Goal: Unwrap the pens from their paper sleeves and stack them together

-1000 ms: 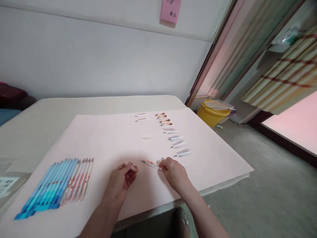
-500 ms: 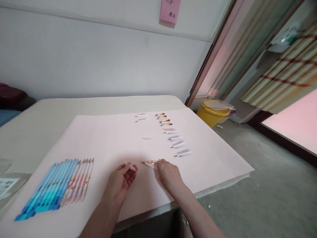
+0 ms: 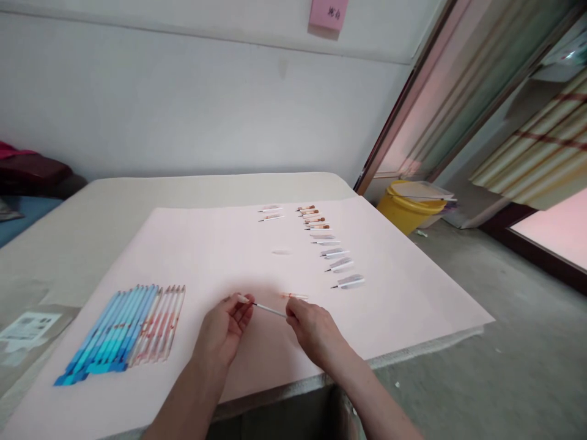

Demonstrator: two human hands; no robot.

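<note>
My left hand [image 3: 222,330] pinches a small whitish pen tip piece [image 3: 243,299] between thumb and fingers. A thin white pen refill [image 3: 271,310] is gripped near its right end by my right hand [image 3: 314,327]. Its dark point meets the left-hand piece; whether it sits inside, I cannot tell. Just beyond my right hand, a short clear part with orange-red markings [image 3: 294,296] lies on the pink sheet [image 3: 206,244]. Farther off lies a small pale piece [image 3: 281,252].
To the left lie rows of blue pens [image 3: 110,330] and clear, red-patterned pens [image 3: 158,324]. Several refills with small grey-printed wrappings [image 3: 351,280] and brown-figured pieces [image 3: 316,220] line the right side. A yellow bin [image 3: 403,208] stands on the floor beyond the table's right edge.
My right hand has lifted the refill off the sheet and brought its point to the piece in my left hand. The orange-red part stays on the sheet. The view has shifted slightly.
</note>
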